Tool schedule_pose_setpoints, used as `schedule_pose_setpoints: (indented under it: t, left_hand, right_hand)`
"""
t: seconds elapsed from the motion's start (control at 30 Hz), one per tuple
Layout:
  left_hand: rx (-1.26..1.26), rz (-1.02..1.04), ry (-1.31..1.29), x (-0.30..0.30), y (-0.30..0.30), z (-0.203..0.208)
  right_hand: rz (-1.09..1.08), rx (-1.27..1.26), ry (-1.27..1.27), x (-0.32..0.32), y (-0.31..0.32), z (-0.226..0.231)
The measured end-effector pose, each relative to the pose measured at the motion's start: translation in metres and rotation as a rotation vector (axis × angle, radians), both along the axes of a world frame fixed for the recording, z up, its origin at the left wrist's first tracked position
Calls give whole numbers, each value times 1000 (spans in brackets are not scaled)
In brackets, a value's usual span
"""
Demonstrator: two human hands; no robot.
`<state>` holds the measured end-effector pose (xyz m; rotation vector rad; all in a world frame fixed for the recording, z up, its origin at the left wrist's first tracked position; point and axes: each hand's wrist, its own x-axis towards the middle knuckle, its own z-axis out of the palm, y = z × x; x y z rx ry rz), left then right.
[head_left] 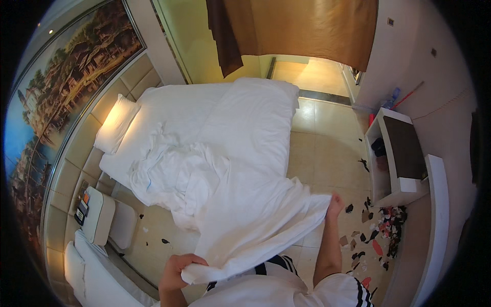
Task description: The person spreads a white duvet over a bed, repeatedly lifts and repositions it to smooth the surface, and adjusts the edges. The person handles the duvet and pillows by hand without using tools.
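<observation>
My left hand [183,270] is closed on one corner of a white bed cover [245,220], low in the view and close to my body. My right hand [335,205] grips another corner of it, farther out to the right. Between my hands the cloth hangs in loose folds and runs up onto the bed [176,94]. A crumpled heap of white fabric [174,163] lies on the bed's near side; I cannot tell whether it is the same piece. Beyond it, a white quilt [250,123] is spread flat. A white pillow [116,124] leans against the padded headboard [146,74].
Left of me stands a nightstand [98,217] with small items on top, beside a second bed [102,271]. A low cabinet [387,153] is along the right wall. Scraps and torn pieces [376,240] litter the right floor. A brown curtain [307,28] hangs beyond the bed.
</observation>
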<state>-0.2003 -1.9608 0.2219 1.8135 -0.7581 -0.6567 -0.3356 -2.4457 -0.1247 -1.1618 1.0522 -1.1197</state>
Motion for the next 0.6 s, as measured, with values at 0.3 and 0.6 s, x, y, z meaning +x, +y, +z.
schedule_pose_setpoints:
  t: [0.3,0.6]
  left_hand:
    - [-263,239,84,-101,44,-29]
    - [-94,576,5,-172,34,-23]
  right_hand:
    - [82,479,-38,-66,2,-22]
    - [-68,1140,-263,-107,-29,-150]
